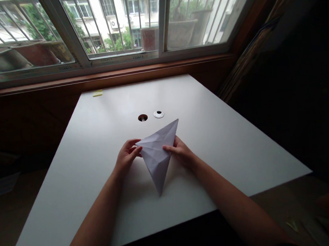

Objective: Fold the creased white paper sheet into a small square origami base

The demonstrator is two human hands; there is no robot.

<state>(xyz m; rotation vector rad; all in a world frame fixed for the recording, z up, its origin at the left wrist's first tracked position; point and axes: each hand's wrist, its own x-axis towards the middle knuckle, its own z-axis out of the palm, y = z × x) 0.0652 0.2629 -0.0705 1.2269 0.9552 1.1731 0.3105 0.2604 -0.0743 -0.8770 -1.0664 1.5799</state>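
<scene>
A folded sheet of white paper (156, 149) with several creases is held up over the table between both hands. One point of it reaches toward the upper right, another hangs down toward me, and a third lies at the left. My left hand (127, 154) pinches the left corner, thumb on top and fingers behind. On the right edge, my right hand (181, 151) grips the paper with its thumb on the front face; its other fingers are mostly hidden behind the sheet.
The white table (224, 145) has a round cable hole (142, 118), with a white ring-shaped cover (158, 114) lying beside it. A yellow sticky note (97, 93) is at the far left edge. Beyond stands a barred window (162, 23) with flowerpots (150, 38) outside.
</scene>
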